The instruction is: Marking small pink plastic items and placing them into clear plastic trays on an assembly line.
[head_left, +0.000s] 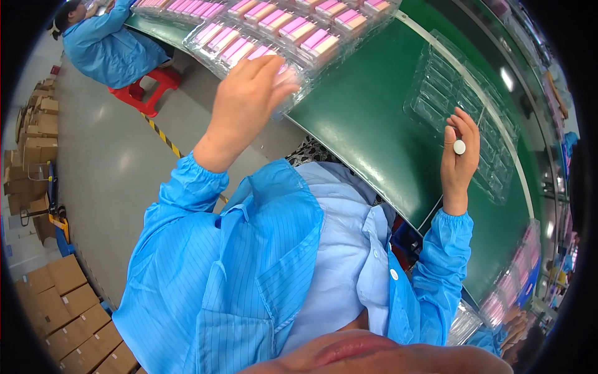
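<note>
My left hand [246, 103] is over the near corner of a clear plastic tray [305, 84] filled with rows of pink-and-cream pieces [302, 28]. Its fingers blur with motion near a pinkish piece, so I cannot tell whether they grip it. On the right, my right hand [464, 153] is closed around a small object with a round white end [460, 147]. Only that end faces me; the rest is hidden in the fingers. The hand is above an unfilled clear blister tray [492, 159] on the green table [367, 118].
Another clear tray [436, 81] lies just beyond my right hand. More pink pieces [514, 274] are at the lower right. A person in blue [112, 47] sits on a red stool [146, 87] at the far left. Cardboard boxes [68, 293] are stacked along the left.
</note>
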Demonstrator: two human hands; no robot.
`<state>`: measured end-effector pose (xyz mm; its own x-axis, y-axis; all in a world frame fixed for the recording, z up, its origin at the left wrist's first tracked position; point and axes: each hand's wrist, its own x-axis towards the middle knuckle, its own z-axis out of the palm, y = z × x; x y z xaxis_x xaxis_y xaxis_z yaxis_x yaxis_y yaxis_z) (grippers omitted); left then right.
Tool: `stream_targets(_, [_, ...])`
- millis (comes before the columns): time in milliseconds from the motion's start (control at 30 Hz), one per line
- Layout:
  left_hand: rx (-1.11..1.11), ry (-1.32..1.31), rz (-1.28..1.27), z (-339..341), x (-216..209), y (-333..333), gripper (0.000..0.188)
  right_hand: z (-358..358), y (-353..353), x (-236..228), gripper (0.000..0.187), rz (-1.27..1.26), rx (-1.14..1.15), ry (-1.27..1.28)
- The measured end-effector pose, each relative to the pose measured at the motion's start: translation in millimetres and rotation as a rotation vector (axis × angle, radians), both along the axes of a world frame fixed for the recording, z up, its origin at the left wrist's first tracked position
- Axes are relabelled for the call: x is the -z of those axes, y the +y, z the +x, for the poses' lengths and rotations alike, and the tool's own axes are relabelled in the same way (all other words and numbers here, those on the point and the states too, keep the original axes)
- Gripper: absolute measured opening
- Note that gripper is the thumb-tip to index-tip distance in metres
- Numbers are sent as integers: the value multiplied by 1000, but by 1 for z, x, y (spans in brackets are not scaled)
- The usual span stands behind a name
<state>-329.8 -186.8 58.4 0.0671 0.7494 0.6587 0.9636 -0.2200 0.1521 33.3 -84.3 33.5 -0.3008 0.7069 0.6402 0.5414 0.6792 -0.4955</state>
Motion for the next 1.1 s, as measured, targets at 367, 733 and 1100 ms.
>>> stream_targets(367, [210,41,53,-29,15,7,49,3,-2,4,15,116,39,-117])
stream_targets(733, [350,25,105,10,-2,-2,70,42,-11,17,31,80,216,-605])
stream_targets(1100, [449,-153,287,33,1,23,72,18,-54,-43,36,428,106,-303])
